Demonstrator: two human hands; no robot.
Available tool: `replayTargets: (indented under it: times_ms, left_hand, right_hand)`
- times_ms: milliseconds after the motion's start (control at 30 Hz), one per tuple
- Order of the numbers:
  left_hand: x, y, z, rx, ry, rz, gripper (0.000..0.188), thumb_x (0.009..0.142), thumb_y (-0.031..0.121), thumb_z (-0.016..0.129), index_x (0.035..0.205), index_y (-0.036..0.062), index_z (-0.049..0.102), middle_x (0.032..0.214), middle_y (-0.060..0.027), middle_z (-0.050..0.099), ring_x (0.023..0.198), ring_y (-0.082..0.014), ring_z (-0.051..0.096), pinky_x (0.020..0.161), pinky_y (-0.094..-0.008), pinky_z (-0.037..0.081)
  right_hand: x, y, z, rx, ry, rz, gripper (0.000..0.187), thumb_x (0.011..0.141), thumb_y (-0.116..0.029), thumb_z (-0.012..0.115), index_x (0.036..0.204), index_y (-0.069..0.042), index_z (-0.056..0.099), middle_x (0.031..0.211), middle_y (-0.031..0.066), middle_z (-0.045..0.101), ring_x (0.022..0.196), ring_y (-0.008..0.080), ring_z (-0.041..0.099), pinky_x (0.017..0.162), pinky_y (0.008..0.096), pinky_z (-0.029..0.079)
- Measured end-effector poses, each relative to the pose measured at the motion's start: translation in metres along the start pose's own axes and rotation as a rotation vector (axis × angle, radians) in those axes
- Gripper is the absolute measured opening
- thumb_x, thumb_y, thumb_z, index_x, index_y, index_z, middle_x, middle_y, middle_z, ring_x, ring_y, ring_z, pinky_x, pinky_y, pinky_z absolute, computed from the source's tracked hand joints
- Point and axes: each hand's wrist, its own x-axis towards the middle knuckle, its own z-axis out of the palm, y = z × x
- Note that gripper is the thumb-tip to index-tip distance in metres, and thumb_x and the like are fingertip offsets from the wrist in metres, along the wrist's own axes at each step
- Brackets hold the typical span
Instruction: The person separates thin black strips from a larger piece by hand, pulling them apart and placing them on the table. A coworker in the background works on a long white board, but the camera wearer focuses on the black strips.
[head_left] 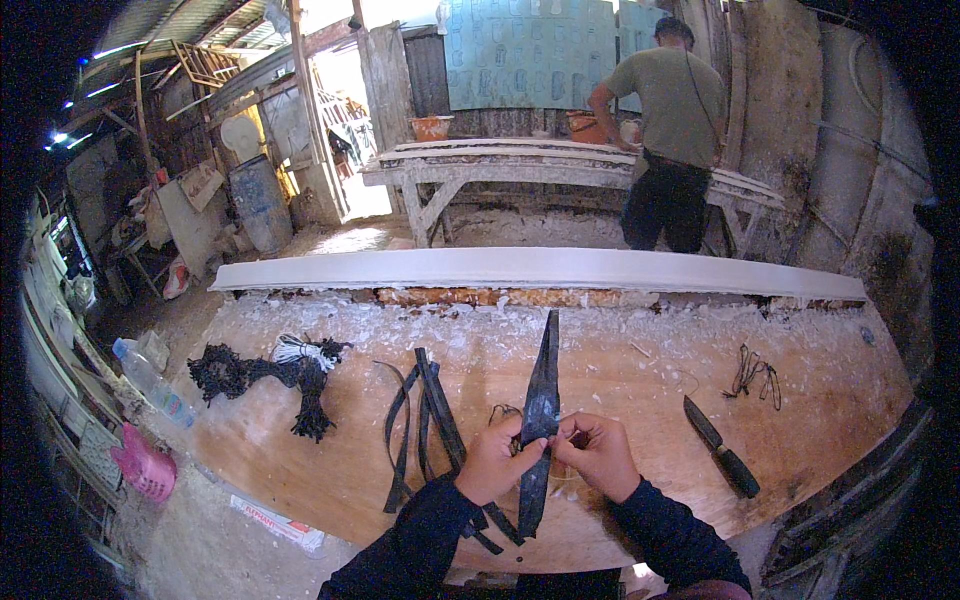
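Note:
A wide black strip, likely rubber and pointed at its far end [541, 397], stands between my hands above the wooden table. My left hand [492, 467] is closed on its left side, thumb pressed on the strip. On the other side my right hand [603, 457] pinches at the strip's right edge; what is between those fingertips is too small to make out. Narrower black strips [436, 410] lie left of my left hand. To the right rests a knife [718, 445] with a dark blade and black handle.
Bundles of black cord [312, 398] lie on the left, a small tangle of cord [752, 378] on the right. A long white moulding [540, 268] spans the table's far edge. Left are a plastic bottle [152, 380] and pink basket [148, 468]. Another person [668, 110] stands at a far bench [470, 168].

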Motion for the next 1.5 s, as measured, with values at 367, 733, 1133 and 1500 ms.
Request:
replayTargets:
  times_ms: [367,733,1133,1500]
  left_hand:
    - [-0.002,0.003,0.002,-0.226,-0.077,-0.171,0.018,0.084,0.009,0.052,0.099,-0.0006,0.055,0.088,-0.0021,0.056,0.084,-0.0083,0.05,0.074,-0.0237,0.041]
    - [0.002,0.004,-0.01,-0.496,-0.147,-0.309,0.019,0.083,0.014,0.055,0.098,0.0025,0.057,0.084,0.001,0.057,0.076,-0.0081,0.052,0.067,-0.0222,0.043]
    - [0.003,-0.001,-0.079,-1.419,0.182,0.2,0.016,0.081,0.017,0.055,0.09,0.0043,0.052,0.086,-0.0042,0.051,0.078,-0.016,0.05,0.06,-0.0271,0.046]
    - [-0.004,-0.005,-0.129,-1.614,0.33,0.386,0.012,0.084,0.018,0.053,0.089,0.0066,0.053,0.082,-0.0003,0.054,0.07,-0.0114,0.048,0.048,-0.0217,0.038]
  right_hand:
    - [0.001,-0.002,0.001,0.039,0.002,-0.014,0.008,0.077,-0.004,0.057,0.07,-0.003,0.053,0.062,-0.0006,0.053,0.053,0.0048,0.048,0.047,0.0195,0.04]
    - [0.006,0.0,-0.008,-0.06,-0.042,0.019,0.01,0.075,-0.008,0.059,0.067,-0.003,0.055,0.058,0.0013,0.054,0.05,0.0065,0.05,0.046,0.0225,0.041]
    - [0.02,0.004,-0.039,-0.547,-0.037,0.158,0.019,0.069,-0.023,0.063,0.07,-0.004,0.062,0.054,0.0072,0.057,0.05,0.0139,0.055,0.049,0.0274,0.042]
    - [0.035,0.031,-0.089,-0.623,-0.135,0.252,0.024,0.067,-0.025,0.063,0.073,-0.002,0.063,0.063,0.0128,0.061,0.057,0.0216,0.058,0.056,0.0313,0.045]
